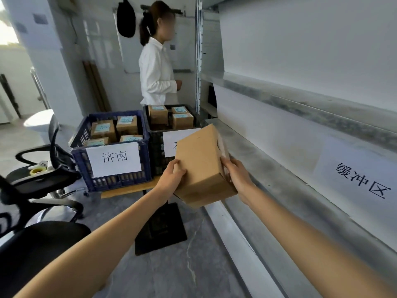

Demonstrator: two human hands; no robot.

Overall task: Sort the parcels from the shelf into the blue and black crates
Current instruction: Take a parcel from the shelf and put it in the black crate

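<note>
head | parcel (pixel 202 162) | long axis points away toward black crate (pixel 155 155)

Tilted brown parcel (pixel 199 162) (airborne) near black crate (pixel 156 151)

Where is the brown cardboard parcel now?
Centre of the head view: brown cardboard parcel gripped between left hand and right hand, before the black plastic crate.
</note>
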